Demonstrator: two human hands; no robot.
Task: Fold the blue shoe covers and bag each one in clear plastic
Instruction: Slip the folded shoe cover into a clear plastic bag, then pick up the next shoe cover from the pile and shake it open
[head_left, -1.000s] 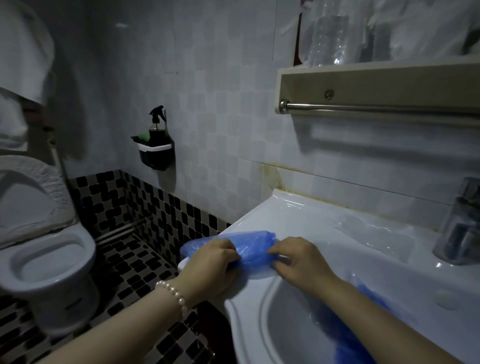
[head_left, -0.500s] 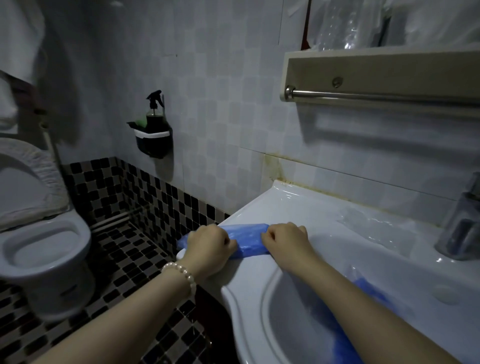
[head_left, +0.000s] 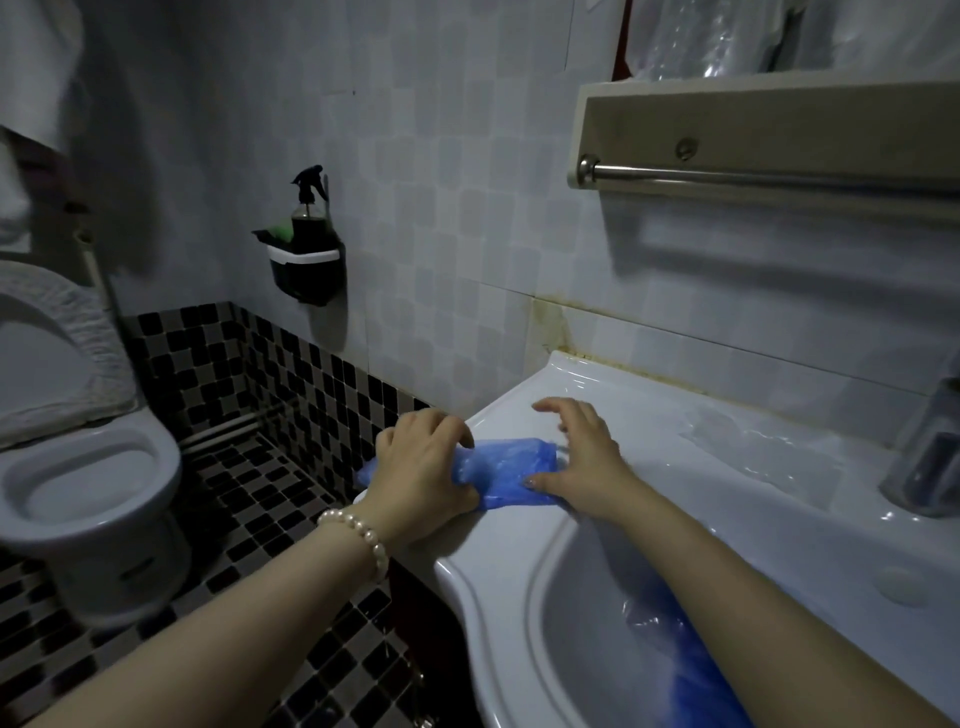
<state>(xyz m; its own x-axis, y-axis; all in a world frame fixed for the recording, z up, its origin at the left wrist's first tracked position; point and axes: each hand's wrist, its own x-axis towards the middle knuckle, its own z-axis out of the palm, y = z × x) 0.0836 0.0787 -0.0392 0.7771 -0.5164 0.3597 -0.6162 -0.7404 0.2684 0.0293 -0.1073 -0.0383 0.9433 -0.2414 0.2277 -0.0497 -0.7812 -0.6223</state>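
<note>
A folded blue shoe cover (head_left: 506, 470) lies flat on the left corner of the white sink's rim (head_left: 524, 525). My left hand (head_left: 423, 475) grips its left end, fingers curled over it. My right hand (head_left: 582, 457) rests at its right end with fingers spread, thumb pressing the cover's near edge. More blue shoe covers (head_left: 691, 670) lie in the basin under my right forearm. A clear plastic bag (head_left: 748, 447) lies flat on the rim behind my right hand.
A faucet (head_left: 930, 457) stands at the right edge. Above it hangs a shelf with a metal towel bar (head_left: 769, 179) and clear plastic on top. A wall caddy with a spray bottle (head_left: 306, 254) and a toilet (head_left: 78, 467) are to the left.
The cover has gone from a loose bundle to a flatter fold. My right hand has opened from a fist to spread fingers at its right end.
</note>
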